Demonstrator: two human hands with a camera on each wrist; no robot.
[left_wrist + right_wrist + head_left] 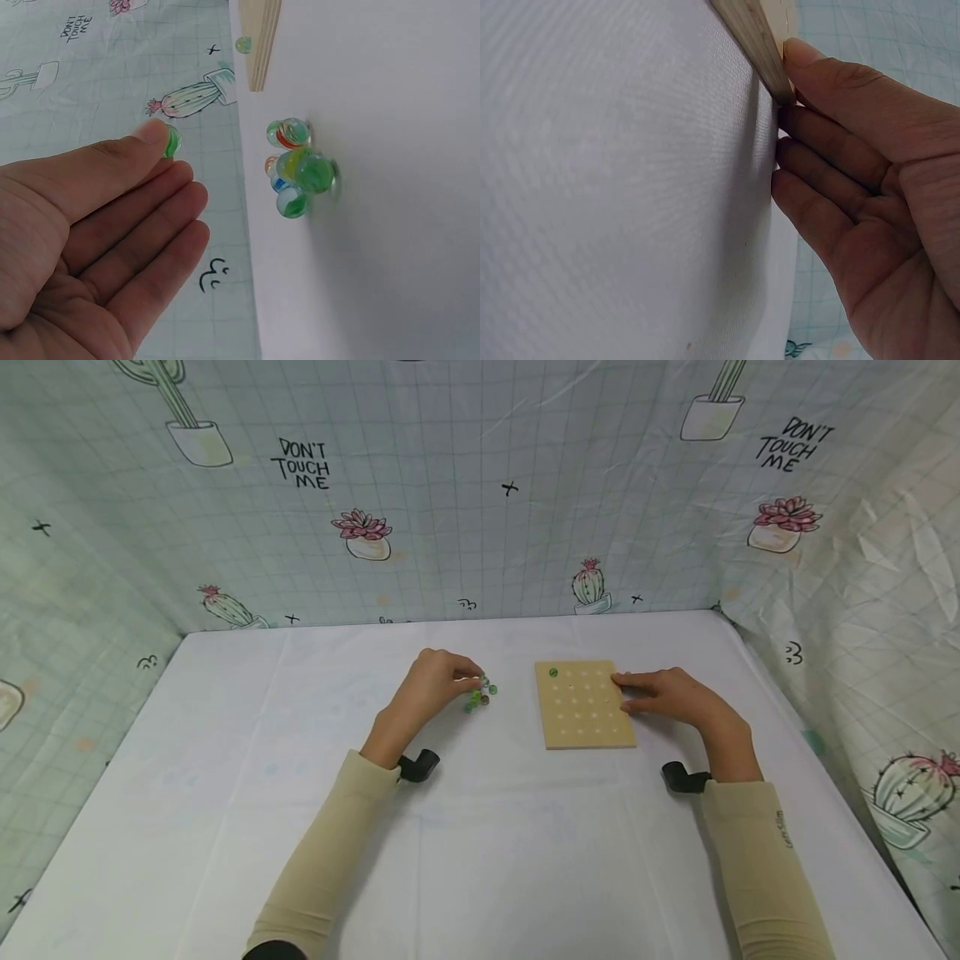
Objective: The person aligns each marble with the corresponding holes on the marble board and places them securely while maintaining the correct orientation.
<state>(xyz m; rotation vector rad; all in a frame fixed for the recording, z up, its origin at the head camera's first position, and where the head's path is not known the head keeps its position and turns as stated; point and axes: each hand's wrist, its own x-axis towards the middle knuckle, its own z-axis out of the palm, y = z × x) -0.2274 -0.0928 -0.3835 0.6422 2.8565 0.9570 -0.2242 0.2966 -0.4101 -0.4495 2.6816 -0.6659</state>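
Observation:
My left hand pinches a clear marble with a green swirl between thumb and fingertips, raised beside a small cluster of glass marbles. Green, yellow, blue and orange-red swirls show inside the clustered marbles. To their right lies a square wooden board with rows of small round dimples. One green marble sits in the dimple at its far left corner. My right hand holds the board by its right edge, thumb at the top side and fingertips along the edge in the right wrist view.
A white cloth covers the table. Behind it hangs a checked curtain printed with potted cacti, and more of it runs down both sides. A black wrist camera mount juts from the left wrist, another from the right.

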